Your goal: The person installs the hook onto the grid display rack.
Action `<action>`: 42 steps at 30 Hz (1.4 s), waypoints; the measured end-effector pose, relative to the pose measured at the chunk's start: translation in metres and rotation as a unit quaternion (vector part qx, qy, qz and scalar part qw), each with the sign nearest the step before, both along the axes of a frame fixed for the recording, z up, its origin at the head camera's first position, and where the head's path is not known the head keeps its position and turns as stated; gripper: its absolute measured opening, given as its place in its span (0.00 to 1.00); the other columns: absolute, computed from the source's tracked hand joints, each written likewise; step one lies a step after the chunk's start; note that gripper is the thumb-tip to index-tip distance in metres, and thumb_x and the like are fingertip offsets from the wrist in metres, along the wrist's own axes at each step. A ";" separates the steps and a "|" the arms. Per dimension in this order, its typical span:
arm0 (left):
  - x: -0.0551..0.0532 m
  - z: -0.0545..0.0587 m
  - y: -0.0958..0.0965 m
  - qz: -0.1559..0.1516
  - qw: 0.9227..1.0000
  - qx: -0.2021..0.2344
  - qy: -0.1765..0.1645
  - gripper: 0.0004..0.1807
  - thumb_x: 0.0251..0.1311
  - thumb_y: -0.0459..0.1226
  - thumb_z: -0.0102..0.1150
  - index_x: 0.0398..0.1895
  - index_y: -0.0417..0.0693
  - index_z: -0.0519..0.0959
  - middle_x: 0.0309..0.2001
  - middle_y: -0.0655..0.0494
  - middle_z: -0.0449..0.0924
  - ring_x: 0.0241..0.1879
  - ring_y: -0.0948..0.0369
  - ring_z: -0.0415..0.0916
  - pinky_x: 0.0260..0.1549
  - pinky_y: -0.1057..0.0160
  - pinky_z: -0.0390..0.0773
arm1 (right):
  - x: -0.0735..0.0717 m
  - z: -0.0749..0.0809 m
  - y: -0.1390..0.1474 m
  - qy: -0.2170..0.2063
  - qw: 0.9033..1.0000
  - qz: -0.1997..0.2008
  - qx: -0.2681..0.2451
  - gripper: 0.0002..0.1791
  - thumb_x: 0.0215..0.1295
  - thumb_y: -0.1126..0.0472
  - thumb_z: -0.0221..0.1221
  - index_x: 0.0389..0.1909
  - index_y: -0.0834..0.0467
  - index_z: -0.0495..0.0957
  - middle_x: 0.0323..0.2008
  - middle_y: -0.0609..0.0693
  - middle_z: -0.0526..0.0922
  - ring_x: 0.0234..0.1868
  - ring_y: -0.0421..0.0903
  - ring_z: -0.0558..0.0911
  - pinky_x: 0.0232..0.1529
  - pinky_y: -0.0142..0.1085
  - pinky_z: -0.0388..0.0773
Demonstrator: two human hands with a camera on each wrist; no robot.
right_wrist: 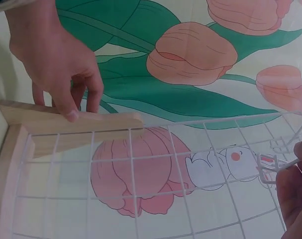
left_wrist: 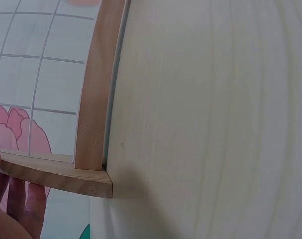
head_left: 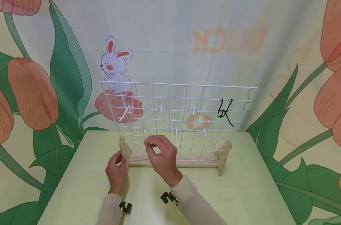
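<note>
A white wire grid panel (head_left: 178,84) stands upright in a wooden stand (head_left: 173,163). My right hand (head_left: 164,156) is in front of its lower left part, thumb and forefinger pinching a white wire hook (right_wrist: 260,169) by its arm. The hook's prongs overlap the grid wires in the head view. At the stand's left end, my left hand (head_left: 116,172) grips the wooden side piece (right_wrist: 91,121), thumb on one face and fingers on the other. The left wrist view shows these fingers (left_wrist: 35,209) under the side piece.
Several white hooks hang on the grid, among them one at upper left (head_left: 128,109) and one near the middle (head_left: 176,131). A black hook (head_left: 223,113) hangs at the right. The pale table (head_left: 243,193) lies under the stand, before a printed curtain (head_left: 164,40).
</note>
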State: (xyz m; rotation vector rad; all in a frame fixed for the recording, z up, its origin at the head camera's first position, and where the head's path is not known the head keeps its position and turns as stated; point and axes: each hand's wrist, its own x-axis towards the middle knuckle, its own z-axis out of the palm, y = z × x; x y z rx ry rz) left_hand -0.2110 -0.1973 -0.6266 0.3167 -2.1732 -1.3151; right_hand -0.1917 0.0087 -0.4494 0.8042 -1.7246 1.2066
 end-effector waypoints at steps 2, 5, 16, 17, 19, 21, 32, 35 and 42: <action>0.000 0.000 0.000 -0.002 1.000 0.001 0.005 0.18 0.74 0.37 0.64 0.63 0.46 0.83 0.51 0.44 0.85 0.49 0.48 0.86 0.47 0.42 0.89 | -0.004 0.005 -0.002 0.010 1.000 -0.007 0.004 0.09 0.60 0.75 0.71 0.38 0.61 0.88 0.39 0.53 0.88 0.38 0.46 0.89 0.43 0.30 0.89; 0.001 0.001 0.000 -0.002 1.000 0.004 0.008 0.17 0.73 0.36 0.65 0.63 0.45 0.83 0.50 0.43 0.85 0.49 0.47 0.87 0.46 0.42 0.89 | -0.012 0.011 -0.005 0.021 1.000 -0.019 0.010 0.07 0.61 0.74 0.72 0.38 0.62 0.88 0.38 0.54 0.88 0.39 0.46 0.90 0.45 0.32 0.89; 0.002 0.000 -0.001 0.005 1.000 -0.002 0.000 0.18 0.74 0.38 0.64 0.64 0.46 0.82 0.52 0.44 0.85 0.50 0.47 0.86 0.47 0.42 0.88 | -0.036 0.020 -0.009 0.030 0.997 -0.051 0.048 0.06 0.62 0.70 0.73 0.39 0.62 0.90 0.40 0.55 0.89 0.45 0.48 0.90 0.53 0.35 0.88; 0.002 0.000 -0.002 0.005 1.000 -0.004 0.000 0.18 0.74 0.38 0.63 0.64 0.46 0.82 0.52 0.44 0.85 0.50 0.47 0.87 0.47 0.43 0.88 | -0.037 0.021 -0.009 0.027 0.997 -0.052 0.051 0.06 0.62 0.69 0.73 0.40 0.62 0.91 0.40 0.55 0.89 0.46 0.48 0.90 0.54 0.35 0.88; 0.002 0.000 -0.003 0.003 1.000 -0.002 0.003 0.18 0.74 0.37 0.64 0.63 0.46 0.82 0.51 0.43 0.85 0.50 0.47 0.87 0.47 0.43 0.89 | -0.038 0.020 -0.010 0.020 0.997 -0.054 0.057 0.06 0.63 0.68 0.73 0.40 0.62 0.91 0.41 0.55 0.89 0.47 0.48 0.90 0.55 0.34 0.87; 0.002 0.000 -0.003 0.001 1.000 -0.001 0.006 0.17 0.73 0.36 0.65 0.63 0.45 0.82 0.51 0.42 0.85 0.49 0.46 0.87 0.46 0.43 0.89 | -0.039 0.019 -0.011 0.014 0.996 -0.056 0.061 0.06 0.64 0.67 0.73 0.40 0.61 0.91 0.42 0.54 0.89 0.47 0.48 0.90 0.55 0.33 0.87; 0.000 0.002 -0.001 -0.003 1.000 0.003 0.015 0.17 0.72 0.35 0.65 0.62 0.45 0.83 0.50 0.42 0.85 0.48 0.46 0.87 0.45 0.43 0.89 | -0.041 0.005 -0.011 0.005 0.992 -0.079 0.103 0.06 0.63 0.68 0.73 0.41 0.60 0.90 0.43 0.52 0.91 0.49 0.46 0.90 0.58 0.32 0.85; 0.000 0.003 -0.001 -0.005 1.000 0.000 0.016 0.17 0.73 0.36 0.65 0.62 0.45 0.83 0.50 0.42 0.86 0.48 0.46 0.87 0.45 0.43 0.89 | -0.041 0.001 -0.010 0.009 0.990 -0.085 0.112 0.06 0.64 0.67 0.73 0.41 0.60 0.90 0.44 0.52 0.91 0.51 0.46 0.90 0.59 0.33 0.84; 0.000 0.003 -0.002 -0.006 1.000 0.001 0.012 0.17 0.73 0.36 0.65 0.62 0.46 0.83 0.50 0.43 0.86 0.48 0.45 0.87 0.45 0.42 0.89 | -0.035 -0.004 -0.010 0.017 0.989 -0.091 0.116 0.12 0.63 0.66 0.74 0.47 0.61 0.90 0.49 0.54 0.91 0.55 0.47 0.90 0.60 0.35 0.85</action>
